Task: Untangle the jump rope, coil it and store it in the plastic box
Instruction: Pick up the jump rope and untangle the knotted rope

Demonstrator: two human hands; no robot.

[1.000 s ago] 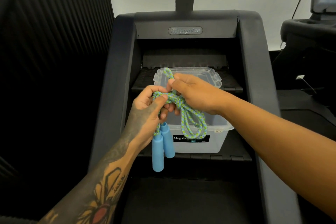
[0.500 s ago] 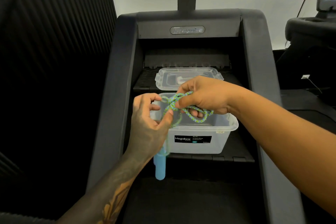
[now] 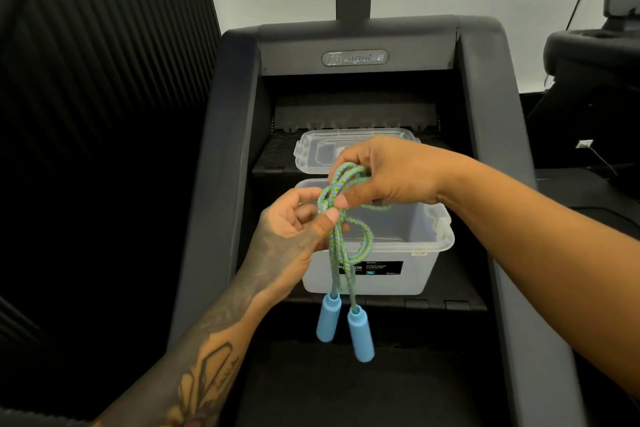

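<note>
Nearest, two blue handles [image 3: 346, 326] dangle free below the person's hands, hanging side by side in front of the plastic box [image 3: 408, 274]. Above them the left hand [image 3: 291, 236] pinches the braided green-and-blue jump rope [image 3: 349, 239] between thumb and fingers, while the right hand [image 3: 388, 177] is closed around a bunched knot of loops just above the box's open mouth. The cord looks soft, light and limp, so it will likely sag and re-tangle unless gathered loop by loop; the rigid handles seem the surest places to hold. The box sits on a step of a dark exercise machine [image 3: 235, 149], its clear lid [image 3: 311, 152] lying on the step behind.
</note>
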